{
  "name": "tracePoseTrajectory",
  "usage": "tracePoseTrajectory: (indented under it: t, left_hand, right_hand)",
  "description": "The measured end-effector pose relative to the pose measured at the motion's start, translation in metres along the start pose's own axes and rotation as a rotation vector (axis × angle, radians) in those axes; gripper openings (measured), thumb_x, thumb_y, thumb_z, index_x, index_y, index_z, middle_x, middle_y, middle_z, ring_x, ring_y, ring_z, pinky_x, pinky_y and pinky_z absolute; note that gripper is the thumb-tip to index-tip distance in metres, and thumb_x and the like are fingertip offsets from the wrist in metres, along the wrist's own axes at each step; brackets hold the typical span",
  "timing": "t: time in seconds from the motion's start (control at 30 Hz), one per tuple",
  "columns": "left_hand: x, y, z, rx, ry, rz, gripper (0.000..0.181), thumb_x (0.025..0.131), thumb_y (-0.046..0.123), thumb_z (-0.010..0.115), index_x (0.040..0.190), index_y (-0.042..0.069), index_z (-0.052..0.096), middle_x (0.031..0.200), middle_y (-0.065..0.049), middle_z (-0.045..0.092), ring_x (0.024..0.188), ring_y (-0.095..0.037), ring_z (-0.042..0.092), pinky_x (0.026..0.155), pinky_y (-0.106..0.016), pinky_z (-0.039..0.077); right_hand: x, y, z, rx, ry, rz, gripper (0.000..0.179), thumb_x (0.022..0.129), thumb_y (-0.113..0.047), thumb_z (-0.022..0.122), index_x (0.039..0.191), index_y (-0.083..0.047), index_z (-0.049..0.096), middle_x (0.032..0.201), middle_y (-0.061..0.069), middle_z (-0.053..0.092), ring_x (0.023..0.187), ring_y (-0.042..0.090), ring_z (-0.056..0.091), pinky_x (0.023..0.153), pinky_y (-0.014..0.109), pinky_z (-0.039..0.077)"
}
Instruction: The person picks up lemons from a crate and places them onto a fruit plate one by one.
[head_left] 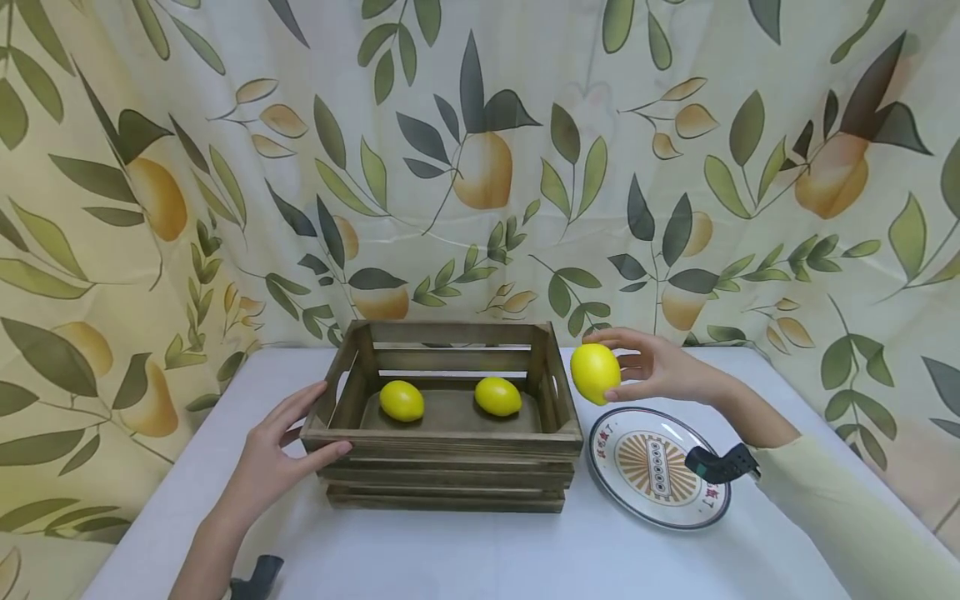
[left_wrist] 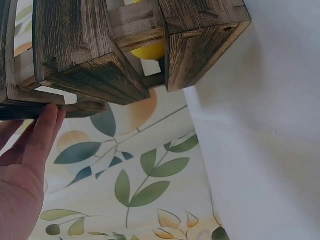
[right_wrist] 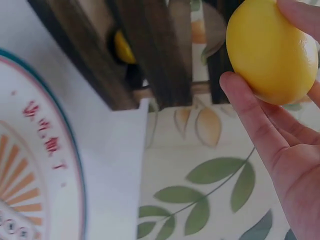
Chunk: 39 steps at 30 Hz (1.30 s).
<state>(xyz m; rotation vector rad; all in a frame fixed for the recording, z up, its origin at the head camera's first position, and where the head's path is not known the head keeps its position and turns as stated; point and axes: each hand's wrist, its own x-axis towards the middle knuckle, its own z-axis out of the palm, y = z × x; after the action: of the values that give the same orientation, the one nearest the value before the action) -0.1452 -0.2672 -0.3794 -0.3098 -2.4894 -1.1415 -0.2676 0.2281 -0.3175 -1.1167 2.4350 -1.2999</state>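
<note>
The right hand [head_left: 652,365] pinches a yellow lemon [head_left: 595,373] between thumb and fingertips, spread only as wide as the fruit, and holds it just beside the right end of a brown wooden crate [head_left: 442,471], between two and three o'clock from the crate's middle in the head view. The held lemon is nearly upright there, its long axis leaning slightly from eleven o'clock to five; which end is the stem end I cannot tell. Inside the crate lie a left lemon [head_left: 401,401] and a right lemon [head_left: 498,396], each with its long axis roughly from ten to four. At the crate's nine o'clock end the left hand [head_left: 273,450] is spread wide, thumb on the front, fingers against the end wall. Between three and four o'clock of the crate, a round white plate [head_left: 626,493] lies on the white table [head_left: 420,554]. Red Chinese characters sit on its border; in the right wrist view the last two look like 饭了. The strip over its orange sunburst carries marks too small to read. At twelve o'clock hangs a curtain [head_left: 480,250] printed with leaves and orange fruit
</note>
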Motion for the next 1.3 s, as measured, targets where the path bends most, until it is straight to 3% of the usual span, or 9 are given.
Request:
tracePoseTrajectory:
  t: [0.27,0.5,0.67,0.9,1.03,1.17,1.3]
  left_hand:
    - [-0.001,0.001,0.000,-0.013,0.003,-0.012,0.077,0.078,0.022,0.083,0.146,0.015,0.047,0.147,-0.007,0.047,0.129,-0.024,0.046,0.089,-0.001,0.039]
    - [-0.002,-0.002,0.004,-0.025,0.011,-0.002,0.076,0.077,0.022,0.084,0.144,0.015,0.049,0.144,-0.005,0.049,0.124,0.006,0.042,0.089,-0.004,0.041]
    - [-0.003,-0.003,0.005,-0.028,0.018,0.003,0.076,0.077,0.021,0.085,0.144,0.014,0.049,0.144,-0.006,0.050,0.120,0.014,0.040,0.089,-0.005,0.041]
    - [-0.001,-0.001,0.002,-0.035,0.029,0.017,0.077,0.076,0.018,0.085,0.144,0.011,0.048,0.144,-0.008,0.050,0.120,0.016,0.038,0.089,-0.003,0.041]
    - [-0.002,-0.001,0.002,-0.018,0.023,0.008,0.078,0.076,0.019,0.085,0.144,0.013,0.048,0.144,-0.007,0.050,0.123,0.011,0.041,0.089,-0.004,0.041]
    - [-0.002,-0.001,0.001,-0.004,0.016,-0.004,0.078,0.077,0.022,0.085,0.145,0.015,0.048,0.144,-0.006,0.050,0.125,0.001,0.044,0.089,-0.004,0.041]
    - [-0.002,-0.002,0.001,-0.016,0.017,0.000,0.078,0.076,0.020,0.085,0.144,0.015,0.048,0.145,-0.006,0.049,0.125,0.007,0.042,0.089,-0.004,0.041]
  right_hand:
    - [-0.022,0.030,0.014,0.079,0.025,0.044,0.067,0.081,-0.001,0.076,0.139,0.002,0.043,0.136,0.028,0.043,0.105,0.015,0.066,0.084,0.031,0.058]
    - [-0.045,0.051,0.022,0.112,0.020,0.069,0.067,0.082,-0.001,0.075,0.139,0.004,0.041,0.131,0.021,0.047,0.105,0.010,0.065,0.084,0.030,0.058]
    - [-0.053,0.063,0.029,0.137,-0.018,0.094,0.064,0.084,-0.002,0.073,0.140,0.001,0.042,0.134,0.031,0.042,0.107,0.016,0.065,0.084,0.033,0.059]
    - [-0.054,0.074,0.038,0.111,-0.034,0.137,0.067,0.084,-0.007,0.075,0.139,0.007,0.039,0.135,0.035,0.042,0.107,0.024,0.064,0.084,0.031,0.058]
    - [-0.055,0.076,0.041,0.113,-0.036,0.134,0.069,0.083,-0.007,0.076,0.139,0.009,0.038,0.135,0.035,0.042,0.108,0.024,0.064,0.085,0.031,0.058]
    - [-0.055,0.078,0.043,0.126,-0.047,0.147,0.069,0.083,-0.007,0.076,0.139,0.009,0.039,0.135,0.034,0.043,0.109,0.018,0.062,0.087,0.028,0.057]
    - [-0.056,0.080,0.046,0.141,-0.085,0.145,0.070,0.083,-0.006,0.076,0.139,0.010,0.038,0.134,0.035,0.042,0.107,0.008,0.060,0.088,0.026,0.056]
